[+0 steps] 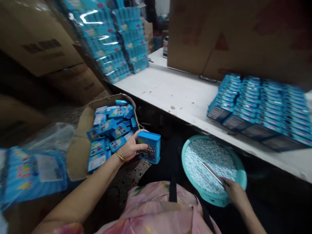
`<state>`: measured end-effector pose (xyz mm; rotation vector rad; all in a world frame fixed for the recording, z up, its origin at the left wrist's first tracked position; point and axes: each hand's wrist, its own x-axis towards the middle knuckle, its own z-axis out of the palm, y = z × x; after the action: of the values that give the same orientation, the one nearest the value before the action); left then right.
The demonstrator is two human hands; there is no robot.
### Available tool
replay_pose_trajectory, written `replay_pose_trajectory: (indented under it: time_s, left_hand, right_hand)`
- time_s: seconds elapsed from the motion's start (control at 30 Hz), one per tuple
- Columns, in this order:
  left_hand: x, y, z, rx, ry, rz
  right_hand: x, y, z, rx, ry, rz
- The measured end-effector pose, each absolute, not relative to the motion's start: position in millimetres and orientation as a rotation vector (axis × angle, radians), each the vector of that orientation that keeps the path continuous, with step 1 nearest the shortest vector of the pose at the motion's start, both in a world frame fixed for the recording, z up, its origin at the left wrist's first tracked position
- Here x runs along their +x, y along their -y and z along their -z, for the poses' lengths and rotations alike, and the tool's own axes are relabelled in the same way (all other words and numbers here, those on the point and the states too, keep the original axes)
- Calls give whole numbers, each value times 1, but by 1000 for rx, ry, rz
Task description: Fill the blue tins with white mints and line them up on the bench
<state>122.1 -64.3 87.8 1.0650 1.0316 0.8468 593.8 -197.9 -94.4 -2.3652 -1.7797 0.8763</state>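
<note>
My left hand [133,147] is closed round a blue printed box [153,148], held above my lap beside a carton. That open carton [80,143] holds a loose pile of similar blue boxes [117,126]. On the right, my right hand [232,190] grips a metal tool [212,173], whose far end rests on small pale pieces [207,152]. These pieces fill a round turquoise tub [241,178] below the table edge. Whether the tool is a scoop or something else cannot be made out.
A white table [168,87] carries rows of blue boxes [246,107] at right, wrapped blue stacks [109,42] at left and a large cardboard box [195,35] behind. Brown cartons [41,42] stand at upper left. A blue printed bag [34,172] lies at lower left.
</note>
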Motion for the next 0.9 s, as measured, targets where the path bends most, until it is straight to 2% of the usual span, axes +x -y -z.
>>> replay_pose_trajectory:
  time_s: [0.13,0.27,0.4,0.5,0.57,0.67,0.9]
  left_hand:
    - [192,71,-48,811,-1005,-557]
    - [211,84,-14,998,-1201,-301]
    - [190,102,-18,1341,-1248,-154]
    - [166,109,-32,1449,-1093,-82]
    - [153,110,-38,1533,-905,15]
    - [145,112,-39,1705,-736,114]
    - [158,115,-25,1979,-827,22]
  right_hand:
    - [578,193,63,-2395,1756,-844]
    - [578,195,45,-2506,1764,-765]
    - [585,199,34,-2682,1903,-538]
    - [587,196,34,-2697,2007,-362]
    - [583,189,42,-2652,1961,-402]
    - [564,173,69,-2566,1715,-638]
    - [510,123,131,-2317,1352,-848]
